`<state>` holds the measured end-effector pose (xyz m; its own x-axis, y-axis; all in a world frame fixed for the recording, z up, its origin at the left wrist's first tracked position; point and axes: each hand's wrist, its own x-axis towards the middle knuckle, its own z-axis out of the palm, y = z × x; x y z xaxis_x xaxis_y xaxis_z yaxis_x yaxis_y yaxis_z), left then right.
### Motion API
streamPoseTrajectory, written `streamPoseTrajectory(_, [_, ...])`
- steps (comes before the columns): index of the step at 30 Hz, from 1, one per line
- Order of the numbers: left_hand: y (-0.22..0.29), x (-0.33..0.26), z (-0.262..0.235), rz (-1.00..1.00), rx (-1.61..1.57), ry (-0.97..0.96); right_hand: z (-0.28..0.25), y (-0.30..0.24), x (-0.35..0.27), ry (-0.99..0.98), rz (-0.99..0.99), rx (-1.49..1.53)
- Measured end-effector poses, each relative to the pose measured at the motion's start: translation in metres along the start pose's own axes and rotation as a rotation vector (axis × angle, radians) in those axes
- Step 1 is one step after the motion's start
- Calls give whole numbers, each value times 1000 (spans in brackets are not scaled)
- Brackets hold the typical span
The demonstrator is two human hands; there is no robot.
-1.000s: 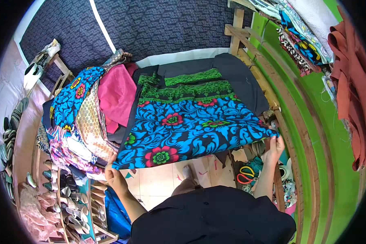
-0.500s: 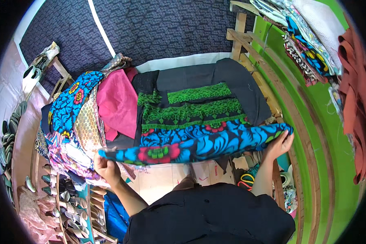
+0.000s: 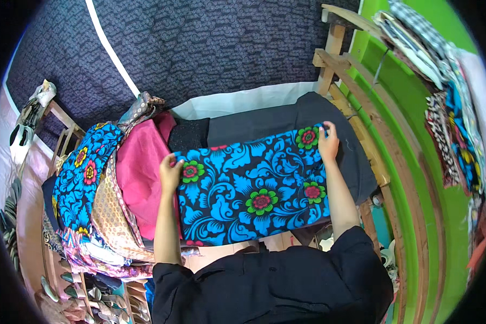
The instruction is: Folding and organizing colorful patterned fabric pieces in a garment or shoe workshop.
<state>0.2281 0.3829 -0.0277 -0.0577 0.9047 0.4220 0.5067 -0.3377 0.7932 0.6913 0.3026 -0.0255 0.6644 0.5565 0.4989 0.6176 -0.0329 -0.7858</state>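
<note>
A black fabric with blue leaf patterns and pink-and-green flowers [image 3: 232, 186] lies spread over the dark cloth-covered surface [image 3: 254, 127] in front of me. My left hand [image 3: 171, 171] pinches its far left corner, beside the pink cloth [image 3: 137, 167]. At the far right corner, my right hand [image 3: 328, 143] grips the same fabric with the fingers closed on its edge. The near edge of the fabric hangs toward my body. The green-patterned part of the cloth is hidden beneath it.
On the left is a heap of mixed cloths, including a blue floral piece [image 3: 89, 159] and a tan patterned one [image 3: 113, 205]. Shoes [image 3: 110, 299] sit on racks at lower left. Wooden rails [image 3: 386, 116] run along the green wall [image 3: 448, 227], with folded fabrics [image 3: 453, 135] hanging at upper right.
Both hands have moved away from my body, carrying the fabric's edge to the far side. The floral fabric now lies folded over the green-patterned part. The view has shifted slightly.
</note>
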Motion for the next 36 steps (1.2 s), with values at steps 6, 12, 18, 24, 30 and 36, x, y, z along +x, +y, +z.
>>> streamPoseTrajectory(6, [-6, 3, 18, -181, 109, -153, 26, 20, -10, -251, 237, -433])
streamPoseTrajectory(12, [86, 49, 52, 507, 386, -401, 46, 5, 11, -328, -349, -460])
streamPoseTrajectory(18, [8, 61, 137, 99, 410, -1580, 95, -2, 31, -1597, 42, -340])
streamPoseTrajectory(24, [48, 89, 103, 29, 785, -1798, 81, -6, 55, -1905, 212, -530])
streamPoseTrajectory(30, [64, 113, 60, 67, 743, -1675, 52, -55, 70, -1873, 28, -566])
streamPoseTrajectory(36, [158, 117, 39, 274, 802, -1465, 50, -34, 70, -1781, -15, -900])
